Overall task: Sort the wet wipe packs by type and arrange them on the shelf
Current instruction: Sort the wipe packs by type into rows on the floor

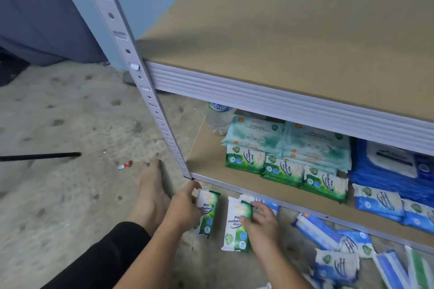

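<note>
Our left hand (185, 209), coming out of a black sleeve (105, 263), had its fingers clenched round a green-and-white pine antibacterial wipe pack (209, 213), held on end just above the sandy concrete floor (70, 124). Our right hand (263, 225) grasped a second green-and-white pack (236, 230) that lay flat on the floor, thumb on its face and fingers curled over its upper right edge. Both packs were just in front of the lower shelf board (211, 157) of the grey metal rack, beside its slotted upright (141, 77). Our bare foot (150, 195) rested on the floor to the left of the hands.

On the lower shelf, three matching green packs (283, 169) stood in a row touching one another, with pale teal wipe packs (256, 134) stacked behind them. To their right lay blue-and-white wipe packs (378, 199) in front of a stack of large dark blue packs (394, 166). A clear plastic water bottle (218, 117) stood at the back left of that shelf. More loose blue-and-white packs (338, 263) were scattered on the floor to the right of our hands. Further left on the floor lay a thin black rod (40, 156) and a small red scrap (125, 165).
</note>
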A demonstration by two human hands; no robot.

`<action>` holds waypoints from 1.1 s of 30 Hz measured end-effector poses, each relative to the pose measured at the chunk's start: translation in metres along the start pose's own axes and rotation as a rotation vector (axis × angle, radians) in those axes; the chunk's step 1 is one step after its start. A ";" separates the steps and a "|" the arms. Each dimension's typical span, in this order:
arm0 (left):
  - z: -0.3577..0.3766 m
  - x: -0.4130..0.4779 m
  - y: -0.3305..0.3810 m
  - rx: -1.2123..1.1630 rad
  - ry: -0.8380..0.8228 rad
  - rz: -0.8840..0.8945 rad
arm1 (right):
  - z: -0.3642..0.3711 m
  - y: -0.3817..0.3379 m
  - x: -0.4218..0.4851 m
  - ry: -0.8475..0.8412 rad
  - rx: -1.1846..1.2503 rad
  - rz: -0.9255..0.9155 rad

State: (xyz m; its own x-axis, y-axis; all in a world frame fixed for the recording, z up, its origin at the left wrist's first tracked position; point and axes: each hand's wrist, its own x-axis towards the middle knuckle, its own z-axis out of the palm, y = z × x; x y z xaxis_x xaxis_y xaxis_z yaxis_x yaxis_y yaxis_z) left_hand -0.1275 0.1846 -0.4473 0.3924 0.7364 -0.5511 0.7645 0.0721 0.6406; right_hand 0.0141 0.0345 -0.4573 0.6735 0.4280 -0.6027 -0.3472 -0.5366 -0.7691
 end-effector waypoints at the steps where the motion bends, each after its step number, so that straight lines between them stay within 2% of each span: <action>1: 0.002 0.008 -0.005 0.002 0.005 -0.011 | 0.010 0.006 0.008 0.011 -0.015 0.010; 10: 0.020 0.045 -0.037 0.106 0.057 -0.033 | 0.061 0.029 0.045 0.078 -0.086 0.070; 14: 0.029 0.053 -0.046 0.172 0.116 0.030 | 0.063 0.044 0.051 0.125 -0.365 -0.056; 17: 0.033 0.051 -0.041 0.263 0.118 0.024 | 0.059 0.047 0.050 0.130 -0.439 -0.120; 20: 0.036 0.042 -0.028 0.461 0.152 -0.013 | 0.039 0.051 0.049 0.292 -0.622 -0.340; 22: 0.044 0.034 -0.017 0.552 0.210 0.050 | 0.018 0.056 0.049 0.347 -0.843 -0.418; 25: 0.062 0.026 -0.008 0.526 0.150 0.191 | -0.011 0.065 0.049 0.245 -1.188 -0.451; 27: 0.076 0.019 -0.008 0.505 0.050 0.232 | -0.025 0.069 0.050 0.171 -1.302 -0.493; 30: 0.093 0.005 -0.013 0.496 -0.057 0.249 | -0.044 0.065 0.046 0.118 -1.395 -0.504; 33: 0.104 -0.006 -0.017 0.528 -0.085 0.265 | -0.067 0.071 0.036 0.090 -1.401 -0.440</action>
State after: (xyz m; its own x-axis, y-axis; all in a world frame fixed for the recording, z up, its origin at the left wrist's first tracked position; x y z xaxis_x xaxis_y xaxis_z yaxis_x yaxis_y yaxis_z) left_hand -0.0895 0.1086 -0.5105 0.6274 0.6259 -0.4634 0.7773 -0.4667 0.4220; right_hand 0.0578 -0.0370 -0.5189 0.6110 0.7219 -0.3249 0.7583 -0.6516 -0.0216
